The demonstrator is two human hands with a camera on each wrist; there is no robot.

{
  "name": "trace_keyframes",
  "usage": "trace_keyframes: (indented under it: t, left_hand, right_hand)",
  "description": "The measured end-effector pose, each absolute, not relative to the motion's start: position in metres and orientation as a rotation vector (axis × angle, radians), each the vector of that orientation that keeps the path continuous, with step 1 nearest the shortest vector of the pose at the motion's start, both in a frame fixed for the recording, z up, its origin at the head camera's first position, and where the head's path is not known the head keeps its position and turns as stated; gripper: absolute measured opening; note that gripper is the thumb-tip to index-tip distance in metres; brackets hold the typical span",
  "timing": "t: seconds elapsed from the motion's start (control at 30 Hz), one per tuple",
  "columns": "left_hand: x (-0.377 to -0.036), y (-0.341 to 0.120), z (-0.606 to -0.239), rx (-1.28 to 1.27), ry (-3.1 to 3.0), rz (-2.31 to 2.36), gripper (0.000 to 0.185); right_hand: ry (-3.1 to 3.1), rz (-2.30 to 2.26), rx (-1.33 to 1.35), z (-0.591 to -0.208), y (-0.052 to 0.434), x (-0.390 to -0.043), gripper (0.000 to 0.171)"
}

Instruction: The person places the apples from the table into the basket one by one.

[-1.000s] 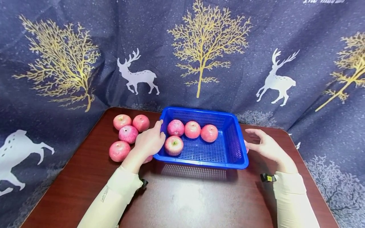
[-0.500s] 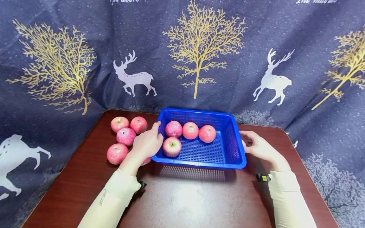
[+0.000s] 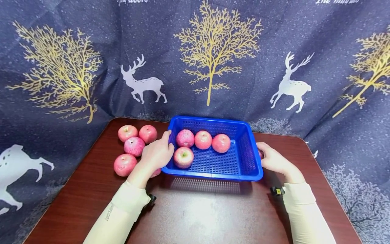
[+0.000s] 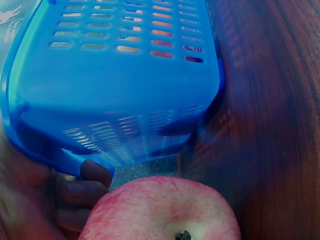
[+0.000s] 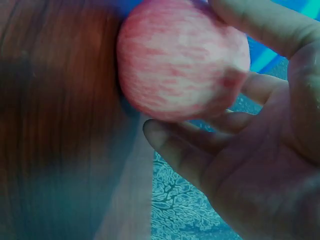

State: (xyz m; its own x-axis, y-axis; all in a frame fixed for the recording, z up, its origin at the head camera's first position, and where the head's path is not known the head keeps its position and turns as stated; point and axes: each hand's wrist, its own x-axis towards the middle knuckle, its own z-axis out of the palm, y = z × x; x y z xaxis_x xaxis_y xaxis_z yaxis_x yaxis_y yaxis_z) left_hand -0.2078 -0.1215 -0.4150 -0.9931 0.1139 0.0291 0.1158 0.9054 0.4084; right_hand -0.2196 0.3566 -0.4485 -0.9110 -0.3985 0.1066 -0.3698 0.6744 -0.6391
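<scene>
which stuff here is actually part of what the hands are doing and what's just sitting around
In hand:
blue basket, left hand gripping its left rim
apple by the basket's right side, right hand closing round it
four apples in the basket

Lying about:
apples left of the basket
deer-print curtain
wooden table

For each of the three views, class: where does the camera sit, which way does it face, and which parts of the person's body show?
Head: looks forward and down at the blue basket; both hands and sleeves show.
Left wrist: beneath the left hand, faces the basket's wall; fingers show.
Right wrist: faces an apple against the right hand.
All views share the basket.
</scene>
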Motion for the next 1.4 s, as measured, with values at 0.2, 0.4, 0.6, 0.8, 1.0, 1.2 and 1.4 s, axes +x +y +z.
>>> trace_keyframes:
  t: [0.2,0.4,0.6,0.8,1.0,1.2,1.4]
  left_hand:
    - [-0.208,-0.121,-0.417,-0.184,-3.048,-0.65,0.064]
    - [-0.209,-0.12,-0.417,-0.189,-3.037,-0.642,0.063]
    - [-0.208,-0.12,-0.416,-0.187,-3.041,-0.647,0.064]
    - [-0.208,-0.12,-0.415,-0.19,-3.045,-0.645,0.064]
    - [-0.208,-0.121,-0.416,-0.184,-3.05,-0.65,0.064]
    - [-0.209,-0.121,-0.417,-0.184,-3.055,-0.644,0.064]
    - [-0.209,-0.121,-0.417,-0.186,-3.057,-0.642,0.065]
  right_hand:
    - [2.761,-1.124,-0.874,-0.455,0.35,-0.225,0.024]
    - [2.612,-1.212,-1.111,-0.461,0.343,-0.232,0.021]
    - [2.628,-1.215,-1.187,-0.463,0.34,-0.233,0.027]
    - [2.64,-1.209,-1.235,-0.465,0.339,-0.234,0.023]
    - [2.647,-1.206,-1.267,-0.466,0.338,-0.236,0.021]
    - [2.665,-1.204,-1.233,-0.464,0.337,-0.234,0.024]
    - [2.705,-1.166,-1.238,-0.463,0.338,-0.233,0.029]
